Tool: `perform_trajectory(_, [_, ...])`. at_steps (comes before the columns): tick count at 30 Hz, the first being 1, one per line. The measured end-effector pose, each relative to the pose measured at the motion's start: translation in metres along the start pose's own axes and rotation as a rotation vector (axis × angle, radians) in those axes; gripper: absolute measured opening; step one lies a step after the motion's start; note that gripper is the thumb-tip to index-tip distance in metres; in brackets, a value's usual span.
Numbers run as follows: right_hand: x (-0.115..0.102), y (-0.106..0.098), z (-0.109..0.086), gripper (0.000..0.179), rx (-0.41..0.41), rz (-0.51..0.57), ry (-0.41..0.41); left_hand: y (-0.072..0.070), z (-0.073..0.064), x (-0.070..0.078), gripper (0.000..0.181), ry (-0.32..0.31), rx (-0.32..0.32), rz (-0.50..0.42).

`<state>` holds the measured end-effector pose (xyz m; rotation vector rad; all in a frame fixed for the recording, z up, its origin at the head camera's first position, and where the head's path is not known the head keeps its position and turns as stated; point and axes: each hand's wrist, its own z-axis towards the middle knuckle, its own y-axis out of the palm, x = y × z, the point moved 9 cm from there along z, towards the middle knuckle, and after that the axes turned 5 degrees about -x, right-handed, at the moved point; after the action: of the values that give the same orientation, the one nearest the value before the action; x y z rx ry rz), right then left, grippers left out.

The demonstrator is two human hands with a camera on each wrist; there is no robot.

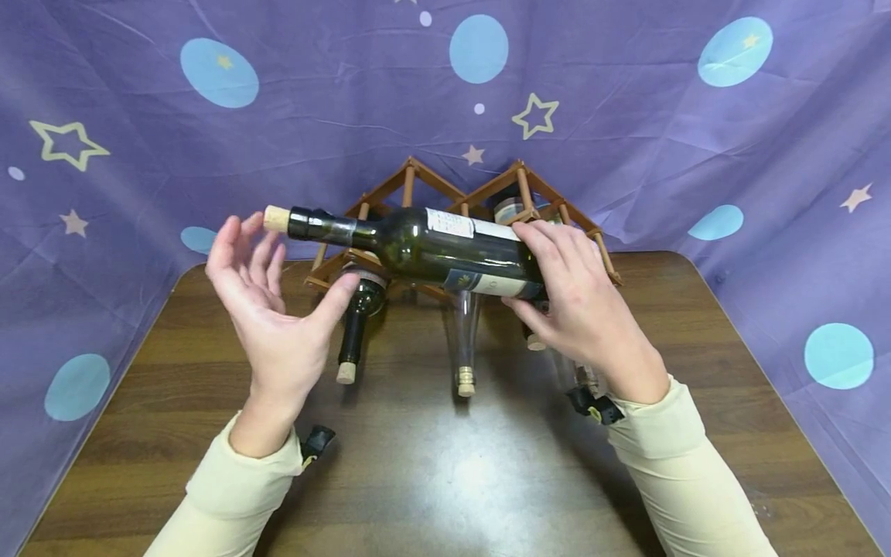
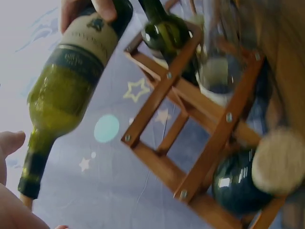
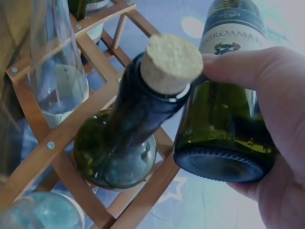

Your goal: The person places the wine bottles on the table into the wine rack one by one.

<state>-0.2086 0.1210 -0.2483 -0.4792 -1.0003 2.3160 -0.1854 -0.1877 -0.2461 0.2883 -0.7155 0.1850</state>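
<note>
A dark green wine bottle lies almost level in the air before the wooden wine rack, its neck towards the left. My right hand grips it near the base, thumb below and fingers over the top. In the right wrist view, the bottle's ridged base faces the camera. My left hand is spread around the neck end, fingers beside the pale cork and thumb lower down, with a gap to the glass. The left wrist view has the bottle's neck slanting down past the left thumb.
In the rack lie a dark corked bottle at left and a clear corked bottle in the middle. Another cork shows beside the right hand. The rack stands on a brown wooden table before a purple starred cloth.
</note>
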Motion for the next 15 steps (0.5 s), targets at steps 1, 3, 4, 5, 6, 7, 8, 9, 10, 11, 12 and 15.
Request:
perform_trajectory(1, [0.001, -0.001, 0.0, 0.089, -0.001, -0.007, 0.004, -0.001, 0.001, 0.004, 0.108, 0.033, 0.0, 0.052])
perform_trajectory(3, [0.003, -0.002, -0.001, 0.089, 0.0, -0.014, 0.012, 0.001, 0.003, 0.015, 0.107, 0.121, -0.007, 0.175])
perform_trajectory(4, [0.003, -0.002, -0.001, 0.089, -0.002, -0.021, 0.014, 0.002, 0.003, 0.021, 0.106, 0.172, -0.014, 0.242])
perform_trajectory(5, [0.004, -0.002, -0.001, 0.089, -0.004, -0.027, 0.015, 0.005, 0.002, 0.026, 0.104, 0.221, -0.025, 0.299])
perform_trajectory(6, [0.004, -0.002, -0.001, 0.089, -0.005, -0.031, 0.015, 0.008, 0.001, 0.031, 0.101, 0.268, -0.039, 0.343])
perform_trajectory(7, [0.005, -0.002, -0.001, 0.089, -0.011, -0.039, 0.013, 0.011, 0.0, 0.034, 0.097, 0.311, -0.057, 0.374])
perform_trajectory(8, [0.005, -0.002, -0.001, 0.088, -0.015, -0.043, 0.012, 0.014, -0.001, 0.037, 0.093, 0.35, -0.081, 0.4])
perform_trajectory(9, [0.005, -0.001, -0.001, 0.088, -0.022, -0.05, 0.01, 0.017, -0.003, 0.038, 0.088, 0.384, -0.105, 0.424])
perform_trajectory(10, [0.005, -0.001, -0.001, 0.089, -0.022, -0.052, 0.009, 0.02, -0.004, 0.039, 0.085, 0.41, -0.134, 0.445])
perform_trajectory(11, [0.005, -0.001, 0.0, 0.089, -0.023, -0.055, 0.008, 0.022, -0.005, 0.039, 0.083, 0.432, -0.166, 0.463])
perform_trajectory(12, [0.005, -0.002, 0.0, 0.089, -0.027, -0.061, 0.007, 0.025, -0.007, 0.038, 0.082, 0.451, -0.198, 0.49])
perform_trajectory(15, [0.004, -0.003, 0.001, 0.089, -0.028, -0.07, 0.002, 0.031, -0.011, 0.036, 0.078, 0.501, -0.281, 0.592])
